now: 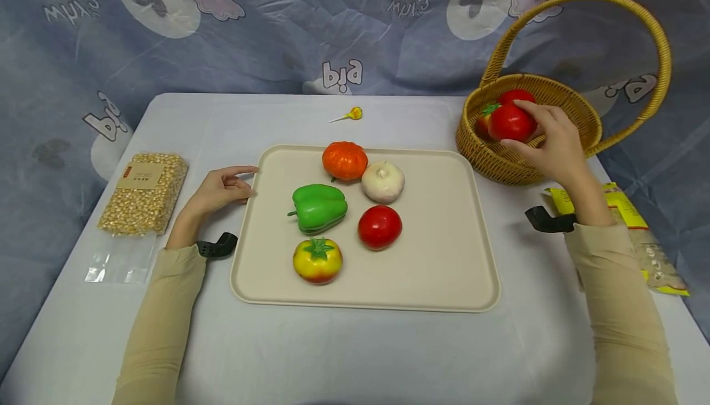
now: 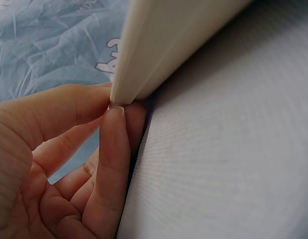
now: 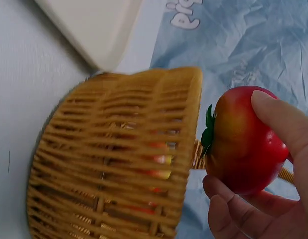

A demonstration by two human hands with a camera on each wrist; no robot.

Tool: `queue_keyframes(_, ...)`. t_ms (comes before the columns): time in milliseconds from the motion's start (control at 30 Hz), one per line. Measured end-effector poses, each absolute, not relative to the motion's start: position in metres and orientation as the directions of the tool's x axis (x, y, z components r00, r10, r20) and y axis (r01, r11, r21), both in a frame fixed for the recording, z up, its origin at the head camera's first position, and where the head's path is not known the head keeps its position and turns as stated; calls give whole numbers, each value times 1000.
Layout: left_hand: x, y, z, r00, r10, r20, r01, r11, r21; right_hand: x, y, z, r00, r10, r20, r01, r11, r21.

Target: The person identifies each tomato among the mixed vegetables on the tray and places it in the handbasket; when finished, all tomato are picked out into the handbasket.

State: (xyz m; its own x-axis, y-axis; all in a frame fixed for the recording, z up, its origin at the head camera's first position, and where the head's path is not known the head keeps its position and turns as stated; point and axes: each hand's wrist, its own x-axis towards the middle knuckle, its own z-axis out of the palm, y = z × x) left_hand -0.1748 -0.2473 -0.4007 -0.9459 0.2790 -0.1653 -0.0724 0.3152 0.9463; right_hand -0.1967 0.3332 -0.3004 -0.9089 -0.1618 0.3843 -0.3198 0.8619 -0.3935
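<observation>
My right hand (image 1: 546,140) grips a red tomato (image 3: 248,142) with green leaves, at the mouth of the wicker basket (image 3: 114,154). Another red tomato (image 1: 517,95) and part of a further reddish one lie in the basket; the weave partly hides them in the right wrist view. My left hand (image 1: 222,190) pinches the left edge of the beige tray (image 2: 144,55) between thumb and fingers. On the tray are an orange pumpkin (image 1: 345,161), a white garlic bulb (image 1: 383,182), a green bell pepper (image 1: 318,208), a red tomato (image 1: 379,227) and a yellow-red tomato (image 1: 317,261).
A bag of corn kernels (image 1: 145,192) lies left of the tray. Behind the tray is a yellow lollipop (image 1: 348,114). A yellow-trimmed packet (image 1: 646,241) lies partly under the right forearm. The basket's tall handle (image 1: 662,53) arches to the right.
</observation>
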Motion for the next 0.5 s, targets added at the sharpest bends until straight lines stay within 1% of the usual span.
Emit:
queue_keyframes(167, -175, -247, -401, -947, 274, -169, -74, 328, 942, -206, 349, -303, -939, -112, 324, -252, 867, -429)
queue_keyframes(300, -175, -247, -401, -950, 259, -176, -79, 348, 934, -214, 361, -304, -965, -78, 249, -187, 871, -454)
queue_keyframes(500, -175, -247, -402, -950, 253, -181, -83, 353, 932, -226, 373, -306, -987, -22, 159, -93, 886, -455)
